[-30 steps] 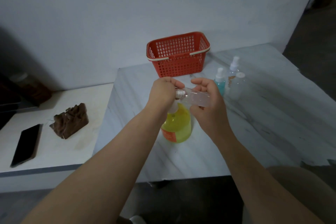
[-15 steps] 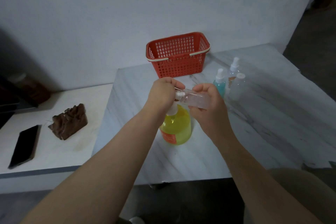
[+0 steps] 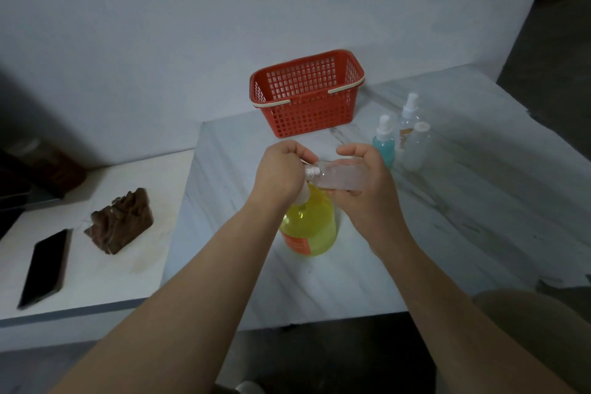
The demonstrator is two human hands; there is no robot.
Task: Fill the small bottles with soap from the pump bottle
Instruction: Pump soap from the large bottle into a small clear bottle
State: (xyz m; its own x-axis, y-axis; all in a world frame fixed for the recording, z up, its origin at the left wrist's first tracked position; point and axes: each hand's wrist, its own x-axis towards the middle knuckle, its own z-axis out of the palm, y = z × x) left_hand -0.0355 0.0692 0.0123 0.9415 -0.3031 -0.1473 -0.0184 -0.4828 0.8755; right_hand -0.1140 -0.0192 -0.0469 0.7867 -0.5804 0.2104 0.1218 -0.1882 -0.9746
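A yellow pump bottle [image 3: 311, 227] with an orange label stands on the marble table [image 3: 447, 217]. My left hand [image 3: 281, 169] is closed over its pump head, which is hidden under the fist. My right hand [image 3: 361, 185] holds a small clear bottle [image 3: 339, 176] tilted on its side, its threaded open neck pointing left against the left fist. Three more small bottles stand to the right: a blue spray bottle [image 3: 384, 145], a clear spray bottle [image 3: 407, 125] and a clear capped bottle [image 3: 417, 149].
A red mesh basket [image 3: 307, 96] stands at the back of the table by the wall. On a lower white surface [image 3: 96, 265] to the left lie a black phone [image 3: 44, 267] and a brown carved object [image 3: 123, 224].
The hands and the small bottle stay together over the pump. My right fingers have opened slightly on top of the small bottle.
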